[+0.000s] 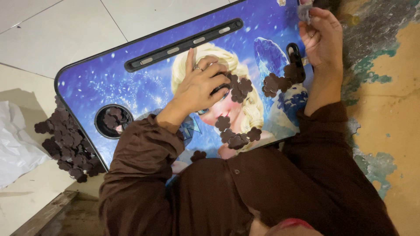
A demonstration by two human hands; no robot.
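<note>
Both hands work over a blue picture-printed lap table (109,78) that lies slantwise across the lap, its long axis running from lower left to upper right. Largest of the loose stock is the heap of dark brown flower-shaped cutouts (65,142) on the floor off the table's left end, well apart from both hands; a few more sit in the round cup hole (113,121). On the tabletop, 2 small clusters of cutouts (238,87) lie just to the right of the left hand (202,85), which is the nearer one: it presses down with fingers curled over a dark object, index finger pointing up toward the long black slot (183,44). Right hand (323,37), at the table's far right corner, pinches a small pale piece (304,11) between thumb and fingers, beside a black clip (295,57). Other cutouts (236,133) lie near the table's near edge, between the 2 brown sleeves
</note>
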